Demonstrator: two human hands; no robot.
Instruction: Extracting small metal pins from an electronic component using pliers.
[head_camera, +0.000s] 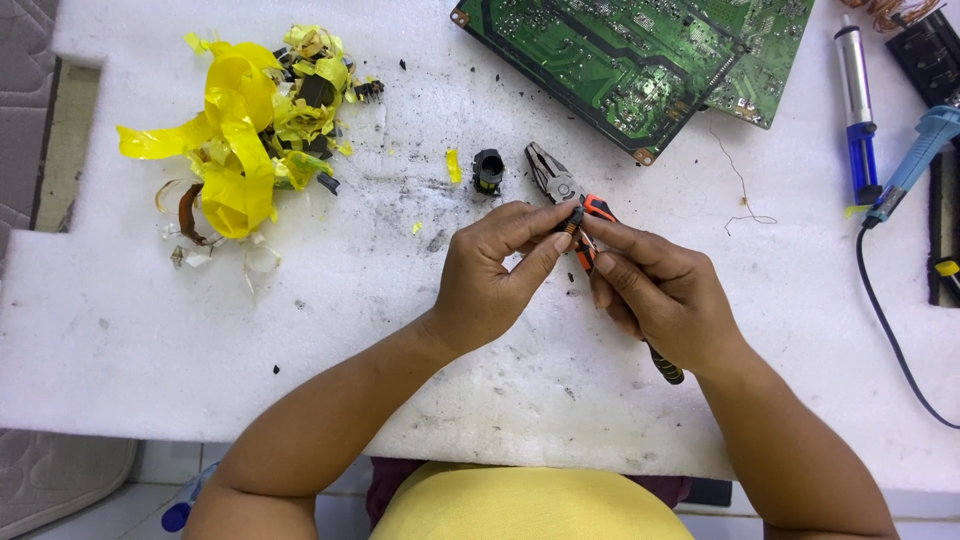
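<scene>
Dark and small, a component (574, 219) was pinched between thumb and forefinger of the left hand (492, 275), whose other fingers were curled under. It was met from the other side by the fingertips of the right hand (660, 290), pressed together on it; a screwdriver (668, 366) with a striped handle was tucked beneath that palm. Directly behind the pinch, orange-handled pliers (560, 185) were laid on the white foam sheet (500, 400). Just beyond, a black bobbin (488, 171) was seen, and farther off a green circuit board (640, 60).
</scene>
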